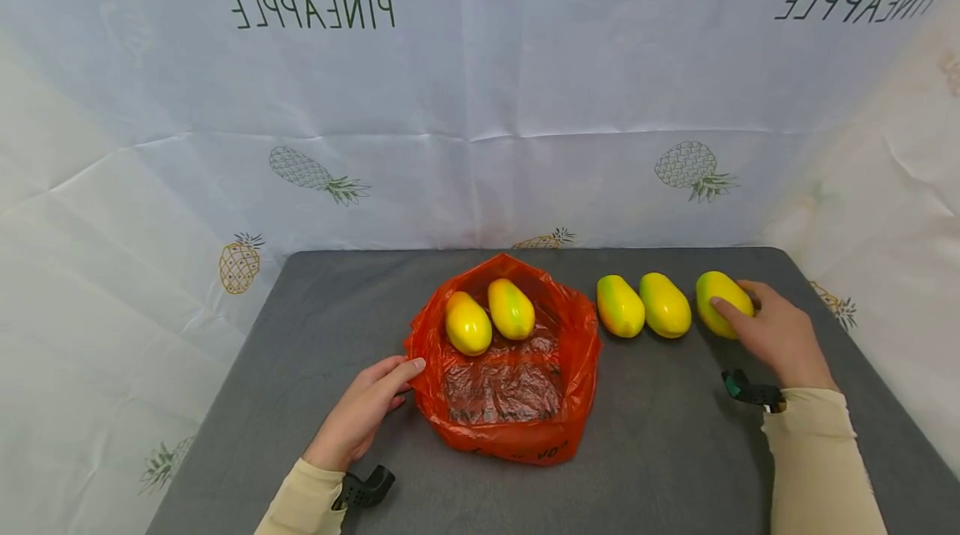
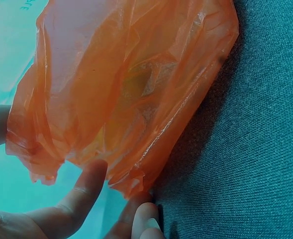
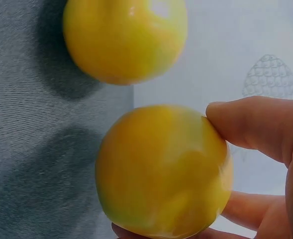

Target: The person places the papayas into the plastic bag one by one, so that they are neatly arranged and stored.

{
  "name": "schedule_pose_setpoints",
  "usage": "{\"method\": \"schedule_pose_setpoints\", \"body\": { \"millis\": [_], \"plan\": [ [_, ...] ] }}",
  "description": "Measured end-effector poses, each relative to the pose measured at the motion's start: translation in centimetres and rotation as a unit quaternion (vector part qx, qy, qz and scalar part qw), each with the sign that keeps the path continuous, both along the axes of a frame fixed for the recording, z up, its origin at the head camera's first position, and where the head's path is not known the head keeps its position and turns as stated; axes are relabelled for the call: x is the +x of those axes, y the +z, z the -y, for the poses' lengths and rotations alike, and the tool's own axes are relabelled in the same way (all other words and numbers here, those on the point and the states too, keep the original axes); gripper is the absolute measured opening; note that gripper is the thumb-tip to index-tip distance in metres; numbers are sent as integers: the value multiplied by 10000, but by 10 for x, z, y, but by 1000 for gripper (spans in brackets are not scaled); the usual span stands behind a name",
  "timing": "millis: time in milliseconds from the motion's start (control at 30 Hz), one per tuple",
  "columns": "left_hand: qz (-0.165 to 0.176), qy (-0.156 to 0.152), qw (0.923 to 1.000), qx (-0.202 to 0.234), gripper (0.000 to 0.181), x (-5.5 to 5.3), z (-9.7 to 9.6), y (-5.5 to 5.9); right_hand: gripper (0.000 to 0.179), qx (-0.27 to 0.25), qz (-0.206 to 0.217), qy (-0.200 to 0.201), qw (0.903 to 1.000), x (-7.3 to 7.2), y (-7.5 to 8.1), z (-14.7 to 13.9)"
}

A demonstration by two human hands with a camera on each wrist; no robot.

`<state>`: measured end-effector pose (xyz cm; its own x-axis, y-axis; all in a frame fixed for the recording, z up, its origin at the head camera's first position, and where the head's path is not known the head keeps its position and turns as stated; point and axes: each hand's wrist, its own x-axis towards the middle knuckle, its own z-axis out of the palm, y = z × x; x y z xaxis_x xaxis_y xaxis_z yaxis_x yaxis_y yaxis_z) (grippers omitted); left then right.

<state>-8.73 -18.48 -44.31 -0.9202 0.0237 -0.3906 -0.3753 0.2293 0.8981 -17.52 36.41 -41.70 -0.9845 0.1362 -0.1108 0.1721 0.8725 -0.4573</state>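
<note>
An open red plastic bag [image 1: 498, 442] sits on the table with its mouth facing up. Two yellow mangoes lie inside, a left one [image 1: 468, 324] and a right one [image 1: 512, 309]. At the bag's left rim, my left hand [image 1: 365, 407] holds the thin plastic between thumb and fingers; the left wrist view shows the fingers [image 2: 89, 186] close against the bag [image 2: 151, 89]. My right hand [image 1: 786, 332] grips a yellow-green mango [image 1: 716, 302] at the far right. In the right wrist view, thumb and fingers wrap this mango [image 3: 163, 169], its shadow falling on the cloth beside it.
Two more mangoes, one [image 1: 620, 307] beside the bag and one [image 1: 665, 305] to its right, lie between the bag and my right hand. Behind the grey table [image 1: 675, 452] hangs a white curtain [image 1: 465, 102] with pineapple prints.
</note>
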Motion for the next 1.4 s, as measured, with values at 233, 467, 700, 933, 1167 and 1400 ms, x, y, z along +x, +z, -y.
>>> {"method": "schedule_pose_setpoints", "body": {
  "millis": [233, 467, 700, 933, 1167, 1400],
  "plan": [
    [-40, -24, 10000, 27, 71, 1, 0, 0, 91, -11, -210, 51, 9998, 4, 10, 5],
    [9, 29, 10000, 42, 67, 0, 0, 0, 91, 11, -404, 153, 9991, 11, 25, 16],
    [16, 47, 10000, 48, 64, 0, -1, 0, 93, 57, -382, 344, 9987, 16, 41, 31],
    [56, 52, 10000, 29, 66, 0, 0, 1, 92, 29, -373, 580, 9976, 22, 52, 51],
    [44, 4, 10000, 77, 68, 2, -1, 1, 88, -76, -437, 999, 9940, 27, 58, 76],
    [47, 72, 9999, 59, 67, 2, -1, 2, 84, -187, -620, 1230, 9903, 33, 65, 115]
  ]
}}
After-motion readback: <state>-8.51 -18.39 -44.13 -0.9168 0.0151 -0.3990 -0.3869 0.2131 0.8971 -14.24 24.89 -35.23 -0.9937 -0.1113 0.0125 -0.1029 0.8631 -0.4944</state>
